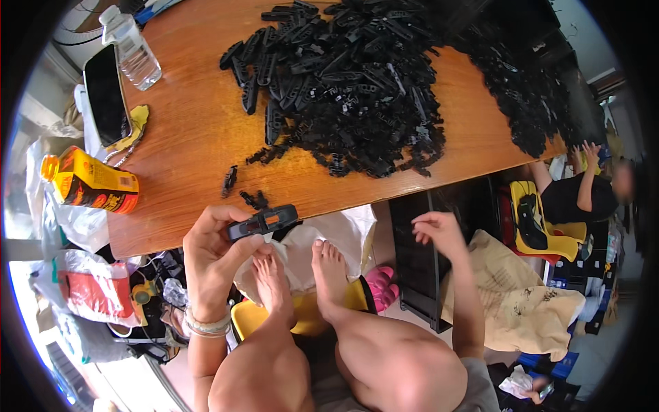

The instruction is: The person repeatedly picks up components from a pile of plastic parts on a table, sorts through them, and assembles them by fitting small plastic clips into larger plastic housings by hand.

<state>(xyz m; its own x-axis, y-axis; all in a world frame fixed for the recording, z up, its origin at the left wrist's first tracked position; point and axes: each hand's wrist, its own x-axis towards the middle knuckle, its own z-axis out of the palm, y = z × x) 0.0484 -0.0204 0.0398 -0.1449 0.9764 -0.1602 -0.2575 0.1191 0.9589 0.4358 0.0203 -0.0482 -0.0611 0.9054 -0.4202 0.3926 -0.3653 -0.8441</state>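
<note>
My left hand [218, 250] is closed around one end of a black elongated plastic part [273, 220] with an orange strip along its middle, just over the near edge of the wooden table [185, 89]. Small black pieces [254, 200] lie on the wood right behind it. Off to the right, beyond the table's edge, my right hand [441, 233] hangs in the air. Its fingers are loosely bent and apart, and I see nothing in them. A large heap of black plastic parts [343, 89] covers the far middle of the table.
On the table's left are a drink bottle [99, 180] with an orange cap, a propped phone [108, 96] and a clear bottle [130, 51]. A second dark heap [528, 103] spreads at the right. Another person [580, 189] sits there beside a yellow chair [532, 223]. Bags crowd the lower left.
</note>
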